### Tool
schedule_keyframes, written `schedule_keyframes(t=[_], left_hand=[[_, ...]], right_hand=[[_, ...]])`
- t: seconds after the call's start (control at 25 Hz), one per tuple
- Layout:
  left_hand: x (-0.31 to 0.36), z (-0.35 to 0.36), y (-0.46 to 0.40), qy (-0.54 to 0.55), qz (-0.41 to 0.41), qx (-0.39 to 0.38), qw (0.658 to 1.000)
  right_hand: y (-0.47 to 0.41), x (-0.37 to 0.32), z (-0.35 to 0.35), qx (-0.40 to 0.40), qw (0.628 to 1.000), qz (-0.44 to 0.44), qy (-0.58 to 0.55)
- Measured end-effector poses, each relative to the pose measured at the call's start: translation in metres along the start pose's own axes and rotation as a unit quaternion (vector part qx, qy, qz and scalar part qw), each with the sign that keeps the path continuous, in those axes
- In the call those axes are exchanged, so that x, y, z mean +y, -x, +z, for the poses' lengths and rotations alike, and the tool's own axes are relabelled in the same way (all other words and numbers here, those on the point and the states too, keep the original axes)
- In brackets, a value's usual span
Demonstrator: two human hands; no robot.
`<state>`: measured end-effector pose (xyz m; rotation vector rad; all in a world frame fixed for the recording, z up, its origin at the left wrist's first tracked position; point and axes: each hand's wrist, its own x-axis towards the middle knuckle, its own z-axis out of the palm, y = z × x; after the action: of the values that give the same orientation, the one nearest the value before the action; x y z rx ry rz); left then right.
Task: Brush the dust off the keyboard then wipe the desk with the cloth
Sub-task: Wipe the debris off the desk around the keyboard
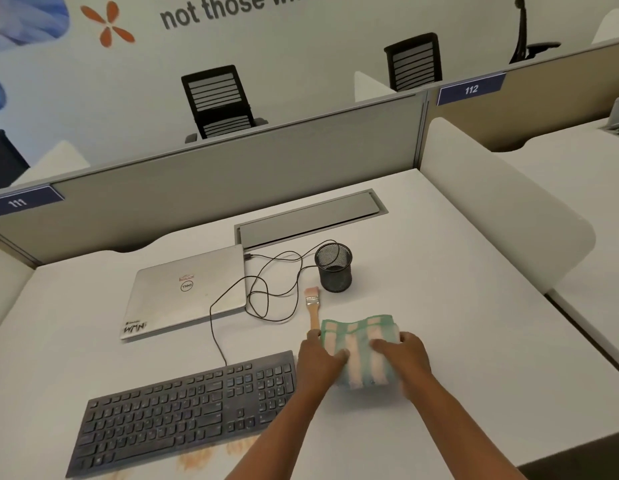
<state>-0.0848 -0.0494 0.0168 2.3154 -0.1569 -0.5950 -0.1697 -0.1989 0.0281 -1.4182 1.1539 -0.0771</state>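
Note:
A folded cloth [360,344] with green and pink stripes lies on the white desk [439,306], just right of the keyboard. My left hand [318,362] grips its left side, thumb on top. At the cloth's right side, my right hand [403,362] holds it with curled fingers. The black keyboard [183,407] sits at the front left, dusty, with its cable running back. A small wooden-handled brush [312,306] lies on the desk just beyond the cloth, bristles pointing away from me.
A shut silver laptop [187,292] lies behind the keyboard. A black mesh pen cup [334,268] stands right of the brush. Loose black cable [266,289] loops between them. A grey cable hatch [311,220] sits at the back. Partition panels bound the desk behind and right.

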Motion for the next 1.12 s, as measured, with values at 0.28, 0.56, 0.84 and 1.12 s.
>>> schedule_keyframes(t=[0.28,0.56,0.84,1.12], left_hand=[[-0.020,-0.064,0.059,-0.046,0.332,0.114,0.935],[-0.084,-0.145,0.062,0.118,0.234,0.130,0.956],[-0.176,-0.236,0.056,0.420,0.074,-0.026,0.904],[-0.244,-0.309,0.055,0.353,0.017,-0.097,0.931]], right_hand=[[0.067,-0.055,0.054,-0.003,0.992,-0.119,0.051],[0.135,-0.064,0.154,-0.128,0.975,-0.181,-0.020],[0.174,0.004,0.264,-0.147,0.827,-0.418,0.346],[0.197,0.043,0.360,-0.076,0.788,-0.474,0.384]])
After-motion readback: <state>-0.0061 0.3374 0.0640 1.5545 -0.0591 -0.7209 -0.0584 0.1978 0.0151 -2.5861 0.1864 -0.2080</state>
